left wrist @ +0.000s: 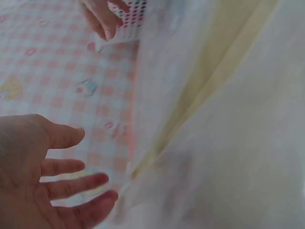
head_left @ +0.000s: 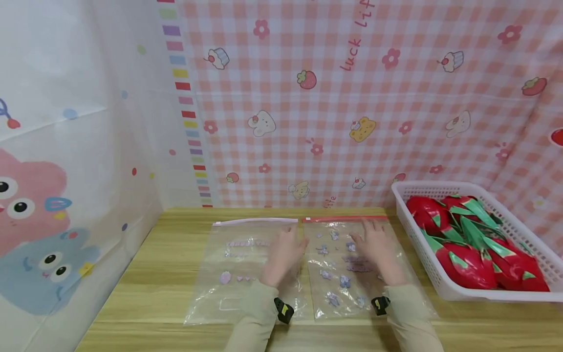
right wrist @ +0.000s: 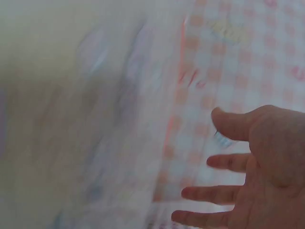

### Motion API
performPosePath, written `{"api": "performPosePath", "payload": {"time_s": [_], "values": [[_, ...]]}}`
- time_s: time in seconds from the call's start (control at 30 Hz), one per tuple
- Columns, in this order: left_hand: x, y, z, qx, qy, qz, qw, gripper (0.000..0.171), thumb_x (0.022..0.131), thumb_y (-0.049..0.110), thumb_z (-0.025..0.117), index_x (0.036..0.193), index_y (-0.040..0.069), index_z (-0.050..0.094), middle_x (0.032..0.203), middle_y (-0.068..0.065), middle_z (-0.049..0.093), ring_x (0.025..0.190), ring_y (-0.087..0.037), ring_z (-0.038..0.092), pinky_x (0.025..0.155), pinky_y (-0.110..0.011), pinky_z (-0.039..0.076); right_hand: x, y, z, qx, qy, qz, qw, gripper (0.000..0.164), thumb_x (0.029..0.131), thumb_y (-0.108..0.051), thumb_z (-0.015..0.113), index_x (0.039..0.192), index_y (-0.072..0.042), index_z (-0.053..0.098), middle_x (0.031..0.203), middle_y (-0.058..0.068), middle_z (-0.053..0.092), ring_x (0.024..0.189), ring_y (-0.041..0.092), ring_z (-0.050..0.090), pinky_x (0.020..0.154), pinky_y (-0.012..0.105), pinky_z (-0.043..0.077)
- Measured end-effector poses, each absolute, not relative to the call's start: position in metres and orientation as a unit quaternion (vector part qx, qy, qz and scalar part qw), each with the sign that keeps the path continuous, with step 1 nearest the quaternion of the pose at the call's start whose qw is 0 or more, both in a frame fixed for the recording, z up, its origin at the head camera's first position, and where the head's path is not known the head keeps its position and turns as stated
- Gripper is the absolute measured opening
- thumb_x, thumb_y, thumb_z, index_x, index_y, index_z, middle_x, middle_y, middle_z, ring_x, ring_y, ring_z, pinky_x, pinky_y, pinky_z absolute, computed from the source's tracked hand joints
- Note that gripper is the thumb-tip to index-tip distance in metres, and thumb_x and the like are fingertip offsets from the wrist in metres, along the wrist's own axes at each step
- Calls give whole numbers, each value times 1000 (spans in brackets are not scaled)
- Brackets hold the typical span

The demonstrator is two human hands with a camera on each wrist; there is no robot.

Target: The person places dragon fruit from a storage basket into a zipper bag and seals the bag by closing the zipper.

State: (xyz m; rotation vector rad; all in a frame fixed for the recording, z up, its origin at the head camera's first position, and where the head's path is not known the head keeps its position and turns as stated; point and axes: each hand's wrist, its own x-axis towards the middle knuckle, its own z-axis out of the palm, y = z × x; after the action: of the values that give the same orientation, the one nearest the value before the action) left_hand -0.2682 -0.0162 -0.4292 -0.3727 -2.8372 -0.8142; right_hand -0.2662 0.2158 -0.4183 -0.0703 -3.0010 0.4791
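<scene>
Two clear zip bags lie flat side by side on the wooden table. The left bag (head_left: 206, 293) has a pale lilac slider strip and pink prints; the right bag (head_left: 303, 303) has a red strip and bluish flower prints. Over the right part of the left bag is my left hand (head_left: 283, 252), its fingers loosely spread in the left wrist view. My right hand (head_left: 376, 247) is above the right bag, fingers extended and apart in the right wrist view. Neither hand grips anything. Whether either touches the plastic is not clear, as the hands are blurred.
A white perforated basket (head_left: 433, 266) stands at the right, filled with several red dragon fruits (head_left: 466, 264) with green tips. Behind the wooden table (head_left: 145, 274) hangs a pink checked cloth (head_left: 281, 156); a white cartoon-printed cloth (head_left: 110, 161) hangs at the left.
</scene>
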Motion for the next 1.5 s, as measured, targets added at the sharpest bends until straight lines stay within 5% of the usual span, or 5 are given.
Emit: {"api": "performPosePath", "payload": {"time_s": [0.2, 0.4, 0.7, 1.2, 1.5], "values": [[-263, 1, -448, -120, -942, -312, 44, 45, 89, 22, 64, 125, -2, 56, 108, -20, 68, 54, -13, 49, 54, -22, 45, -258, 258, -426, -97, -981, 164, -37, 67, 95, -38, 47, 144, 5, 28, 138, 38, 35, 121, 59, 37, 90, 70, 39], [-261, 10, -460, -91, -952, -286, 55, 47, 87, 22, 66, 124, -7, 55, 110, -25, 65, 88, -32, 61, 76, -38, 54, -259, 278, -439, -97, -980, 170, -43, 63, 93, -32, 50, 128, 18, 39, 126, 41, 44, 111, 58, 47, 86, 65, 44], [-266, 10, -467, -60, -896, -435, 61, 36, 73, 0, 70, 106, -12, 59, 80, -11, 61, 70, -18, 54, 60, -28, 47, -261, 281, -446, -75, -968, 229, 76, 39, 91, -13, 53, 113, 19, 51, 106, 37, 54, 101, 53, 53, 83, 60, 45], [-276, -2, -447, -10, -801, -596, 57, 52, 75, -12, 59, 127, -12, 52, 106, -20, 62, 85, -23, 63, 67, -24, 53, -264, 266, -427, -14, -905, 309, 292, 32, 86, 2, 59, 116, 13, 58, 94, 30, 62, 84, 39, 58, 74, 49, 47], [-273, -15, -427, -32, -770, -629, 100, 52, 85, -6, 59, 135, 1, 48, 122, -23, 61, 103, -36, 65, 78, -35, 57, -258, 255, -407, -50, -842, 427, 325, 39, 89, -9, 64, 126, -1, 59, 114, 23, 66, 91, 22, 65, 69, -5, 34]]}}
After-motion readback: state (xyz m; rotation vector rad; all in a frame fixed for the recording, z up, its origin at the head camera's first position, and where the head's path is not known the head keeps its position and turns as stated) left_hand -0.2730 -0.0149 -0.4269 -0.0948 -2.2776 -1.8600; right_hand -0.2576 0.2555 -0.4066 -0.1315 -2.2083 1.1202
